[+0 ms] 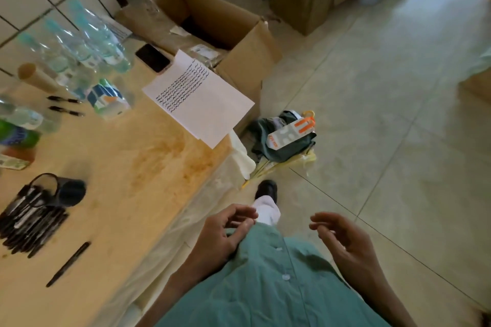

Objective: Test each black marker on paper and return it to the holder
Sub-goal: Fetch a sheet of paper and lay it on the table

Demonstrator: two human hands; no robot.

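Observation:
A white sheet of paper (202,98) covered with rows of black squiggles lies at the table's right edge, partly overhanging it. A black mesh holder (59,190) lies tipped on its side at the left, with several black markers (29,223) spilling from it. One black marker (68,263) lies alone near the front edge. Two more markers (65,106) lie by the bottles. My left hand (225,233) and my right hand (345,241) hover off the table over my green shirt, fingers loosely curled and apart, holding nothing.
Clear water bottles (87,42), a cardboard tube (37,77), a black phone (152,58) and a small carton (109,99) stand on the beige table (148,167). Open cardboard boxes (220,26) and a pile of cloth with an orange-and-white package (289,133) sit on the tiled floor.

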